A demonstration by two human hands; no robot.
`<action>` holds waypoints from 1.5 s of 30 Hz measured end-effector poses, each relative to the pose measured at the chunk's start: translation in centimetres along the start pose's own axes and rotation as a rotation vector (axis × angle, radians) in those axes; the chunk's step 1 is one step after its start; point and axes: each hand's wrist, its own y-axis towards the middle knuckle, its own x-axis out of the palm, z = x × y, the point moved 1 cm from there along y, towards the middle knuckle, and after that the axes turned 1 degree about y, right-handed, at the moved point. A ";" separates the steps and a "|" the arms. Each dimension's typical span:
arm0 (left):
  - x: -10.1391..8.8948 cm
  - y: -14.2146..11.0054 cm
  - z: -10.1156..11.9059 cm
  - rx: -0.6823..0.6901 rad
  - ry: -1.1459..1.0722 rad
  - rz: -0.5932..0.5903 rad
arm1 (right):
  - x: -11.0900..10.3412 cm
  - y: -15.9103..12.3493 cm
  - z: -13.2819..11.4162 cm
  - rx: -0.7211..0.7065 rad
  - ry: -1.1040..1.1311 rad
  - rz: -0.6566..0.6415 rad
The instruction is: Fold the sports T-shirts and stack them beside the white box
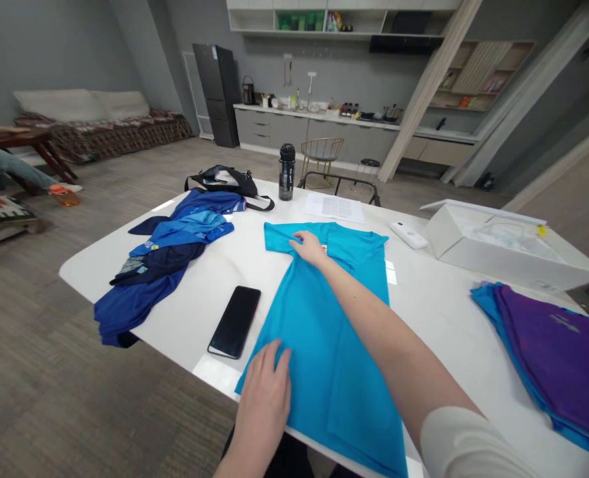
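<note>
A turquoise T-shirt [314,358] lies flat on the white table [423,312], its lower part running over the table's near edge. My right hand [309,249] rests on the fabric near the collar and shoulder, reaching across from the right. My left hand [264,398] lies on the shirt's lower left edge, fingers on the cloth. Neither hand visibly grips anything. A black smartphone [234,322] lies face up just left of the shirt, close to my left hand.
Rumpled blue garments [174,245] lie at the table's left. Also on the table are a black bag [229,180], a black bottle [287,172], papers [334,208], a white device [408,235], an open white box [503,245] and stacked purple-and-turquoise clothes [548,345]. Another person's leg [10,166] shows far left.
</note>
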 end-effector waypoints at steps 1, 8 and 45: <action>0.2 0.7 -0.2 -0.016 0.037 -0.001 | 1.4 0.6 -1.5 -0.010 0.014 -0.048; 0.5 1.8 -1.0 -0.160 0.235 -0.051 | 7.2 1.4 -6.5 0.102 -0.274 -0.120; -2.7 0.1 1.7 0.266 -0.316 0.314 | -6.1 10.1 2.5 0.366 0.220 0.503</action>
